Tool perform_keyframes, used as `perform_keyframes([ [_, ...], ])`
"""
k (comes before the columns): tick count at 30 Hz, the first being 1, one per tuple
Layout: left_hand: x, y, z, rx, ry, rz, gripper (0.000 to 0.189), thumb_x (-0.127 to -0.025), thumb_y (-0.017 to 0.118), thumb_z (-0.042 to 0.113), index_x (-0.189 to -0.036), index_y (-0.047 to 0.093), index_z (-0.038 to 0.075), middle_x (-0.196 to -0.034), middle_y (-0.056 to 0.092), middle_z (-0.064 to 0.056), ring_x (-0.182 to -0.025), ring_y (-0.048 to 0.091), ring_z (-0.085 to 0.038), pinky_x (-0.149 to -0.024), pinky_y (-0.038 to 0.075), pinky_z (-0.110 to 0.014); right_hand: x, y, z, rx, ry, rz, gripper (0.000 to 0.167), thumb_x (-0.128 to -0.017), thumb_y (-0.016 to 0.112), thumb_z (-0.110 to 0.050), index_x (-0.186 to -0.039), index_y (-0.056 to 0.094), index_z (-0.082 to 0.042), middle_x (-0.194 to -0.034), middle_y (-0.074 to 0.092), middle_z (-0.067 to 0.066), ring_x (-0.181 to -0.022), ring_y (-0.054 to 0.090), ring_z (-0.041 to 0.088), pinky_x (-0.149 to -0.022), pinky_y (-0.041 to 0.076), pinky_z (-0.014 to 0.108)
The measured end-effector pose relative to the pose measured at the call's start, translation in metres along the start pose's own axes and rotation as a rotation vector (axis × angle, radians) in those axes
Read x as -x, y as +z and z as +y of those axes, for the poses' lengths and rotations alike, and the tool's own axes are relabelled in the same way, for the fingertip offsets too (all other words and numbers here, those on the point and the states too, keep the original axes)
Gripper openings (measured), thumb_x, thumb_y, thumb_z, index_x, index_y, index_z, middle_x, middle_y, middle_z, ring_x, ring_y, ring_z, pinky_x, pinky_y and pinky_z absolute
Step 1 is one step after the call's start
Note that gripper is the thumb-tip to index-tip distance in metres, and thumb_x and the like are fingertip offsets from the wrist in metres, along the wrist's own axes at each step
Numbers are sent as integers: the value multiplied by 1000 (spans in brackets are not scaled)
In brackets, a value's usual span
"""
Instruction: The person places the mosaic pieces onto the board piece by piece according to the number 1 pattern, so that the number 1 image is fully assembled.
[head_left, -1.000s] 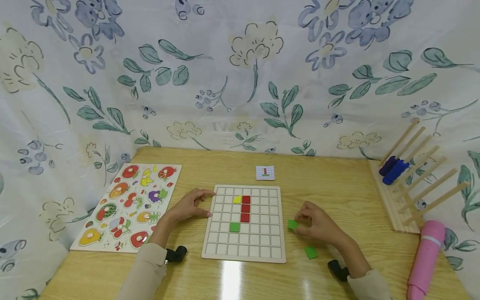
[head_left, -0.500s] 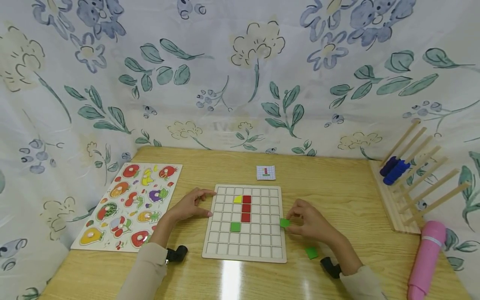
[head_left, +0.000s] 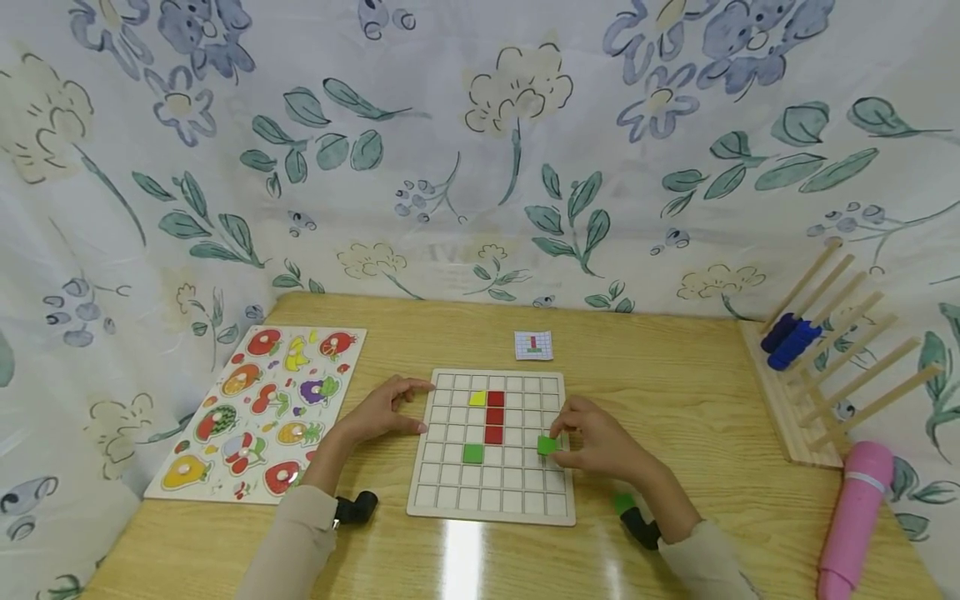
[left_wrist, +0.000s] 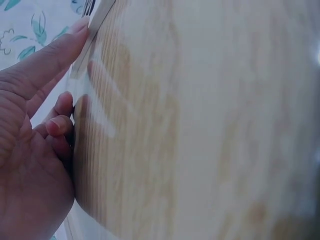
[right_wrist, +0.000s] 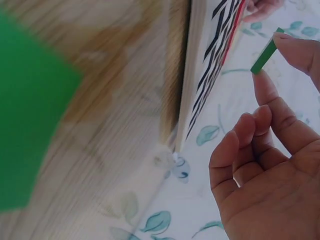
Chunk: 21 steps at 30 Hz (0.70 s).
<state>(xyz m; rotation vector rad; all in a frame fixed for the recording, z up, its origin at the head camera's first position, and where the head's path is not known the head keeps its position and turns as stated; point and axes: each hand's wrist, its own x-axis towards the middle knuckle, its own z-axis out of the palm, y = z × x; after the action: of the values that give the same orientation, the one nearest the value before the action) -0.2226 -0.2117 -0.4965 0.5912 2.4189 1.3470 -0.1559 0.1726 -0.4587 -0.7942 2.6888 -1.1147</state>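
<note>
My right hand (head_left: pixel 600 442) pinches a green square tile (head_left: pixel 547 446) between thumb and index finger, over the right columns of the white grid board (head_left: pixel 491 508). In the right wrist view the same green tile (right_wrist: pixel 267 52) shows edge-on at the fingertips. At the board's left edge, my left hand (head_left: pixel 382 414) touches the rim with its thumb and fingertips, fingers relaxed. On the board lie a column of three red tiles (head_left: pixel 494 417), a yellow piece (head_left: pixel 477 399) and another green tile (head_left: pixel 473 454). A loose green tile (head_left: pixel 624 502) lies below my right forearm, partly hidden by the wrist camera.
A small pattern card (head_left: pixel 533 345) lies behind the board. To the left is a fruit puzzle board (head_left: pixel 255 400). At the right stand a wooden peg rack (head_left: pixel 795 417) with blue pieces and a pink cylindrical object (head_left: pixel 855 517). A floral curtain (head_left: pixel 480 167) hangs behind the table.
My right hand has carried the green tile leftward, from the table beside the board to over its right columns. My left hand has stayed at the board's left edge.
</note>
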Motion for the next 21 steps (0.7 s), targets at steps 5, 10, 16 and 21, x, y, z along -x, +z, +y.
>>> perform_keyframes([
  [5,0,1,0,7,-12,1,63,-81,82,12,-138,57,6,-107,43,-16,-87,33,-23,-70,30,-30,-6,5,-4,6,-20,-19,15,-77,83,-14,-87,72,-13,-91,52,4,-87,51,20,-78,47,29],
  [10,0,0,3,1,-12,6,64,-81,82,12,-138,57,6,-107,44,-17,-85,33,-22,-70,30,-30,-11,8,-8,16,-16,-29,16,-77,84,-14,-88,72,-15,-91,52,6,-87,51,22,-76,44,25],
  [16,1,0,4,-1,-14,13,64,-80,83,12,-138,57,6,-108,45,-17,-86,33,-22,-70,30,-29,-16,13,-15,10,-4,-58,16,-78,83,-17,-89,72,-14,-92,52,6,-90,50,23,-77,43,26],
  [21,1,1,4,-22,-14,13,63,-80,83,13,-137,58,7,-106,45,-16,-85,34,-22,-69,30,-29,-20,18,-20,11,-4,-76,16,-78,83,-19,-88,72,-14,-91,51,4,-90,49,20,-78,43,25],
])
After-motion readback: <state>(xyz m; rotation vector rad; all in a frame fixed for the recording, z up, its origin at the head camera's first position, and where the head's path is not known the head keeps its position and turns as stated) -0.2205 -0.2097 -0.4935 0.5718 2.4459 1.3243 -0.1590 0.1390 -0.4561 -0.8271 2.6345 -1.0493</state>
